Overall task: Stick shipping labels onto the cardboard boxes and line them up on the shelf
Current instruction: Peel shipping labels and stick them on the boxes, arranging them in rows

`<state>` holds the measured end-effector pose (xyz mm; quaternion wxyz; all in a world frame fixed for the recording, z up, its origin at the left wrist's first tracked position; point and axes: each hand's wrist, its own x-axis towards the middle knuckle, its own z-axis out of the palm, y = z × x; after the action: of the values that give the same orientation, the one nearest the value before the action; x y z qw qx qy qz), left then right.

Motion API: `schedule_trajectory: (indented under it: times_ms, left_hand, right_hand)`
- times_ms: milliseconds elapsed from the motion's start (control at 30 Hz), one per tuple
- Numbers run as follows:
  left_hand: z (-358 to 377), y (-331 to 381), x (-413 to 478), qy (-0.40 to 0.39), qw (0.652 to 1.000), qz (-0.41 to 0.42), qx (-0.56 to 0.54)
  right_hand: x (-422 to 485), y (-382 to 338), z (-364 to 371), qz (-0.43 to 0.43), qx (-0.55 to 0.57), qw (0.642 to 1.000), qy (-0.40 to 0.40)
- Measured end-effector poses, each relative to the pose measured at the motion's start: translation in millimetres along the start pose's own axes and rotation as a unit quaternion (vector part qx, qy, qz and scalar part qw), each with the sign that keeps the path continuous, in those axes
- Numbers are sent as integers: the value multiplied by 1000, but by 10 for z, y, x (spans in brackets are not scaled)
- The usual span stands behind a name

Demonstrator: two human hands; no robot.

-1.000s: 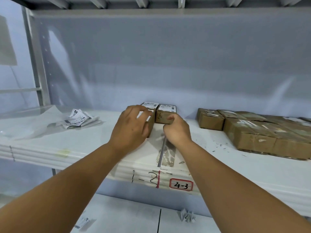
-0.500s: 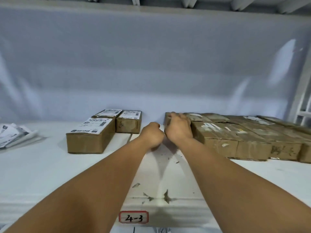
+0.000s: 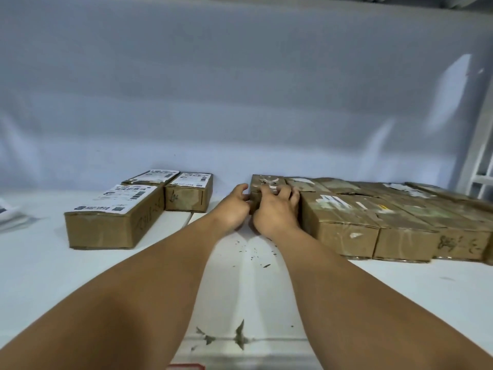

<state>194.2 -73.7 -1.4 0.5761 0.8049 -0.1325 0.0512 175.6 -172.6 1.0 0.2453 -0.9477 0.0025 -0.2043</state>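
Grip of left hand [image 3: 234, 210], right hand [image 3: 276, 213] seemingly clasping plain box [image 3: 266, 180], scuffed white shelf [image 3: 80, 279], grey wall [image 3: 240, 89]

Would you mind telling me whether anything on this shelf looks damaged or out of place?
Yes. The unlabelled boxes on the right carry torn white scraps, seemingly old sticker remnants. Small dark flecks litter the middle of the shelf, and its front edge shows chipped dark marks. The three labelled boxes on the left look tidy.

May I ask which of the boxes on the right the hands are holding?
The leftmost box of that group; left hand and right hand grip it, the rest lie untouched.
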Motion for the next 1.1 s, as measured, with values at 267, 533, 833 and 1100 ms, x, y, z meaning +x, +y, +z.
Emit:
schedule_trajectory:
  times_ms: [267,533,833,1100]
  left_hand:
    - [-128,19,-203,37,999,-27,9]
    - [-316,99,-789,38,999,7,13]
    - [-560,213,-1743,73,983,59,156]
    - [-855,317,-2245,54,915,95,387]
  right_hand:
    - [-127,-132,-114,40,115,989,82]
    - [-547,-245,-174,90,161,982,32]
    - [-1339,-415,-588,36,247,968,-17]
    - [-1637,-589,-633,-23,249,966,-59]
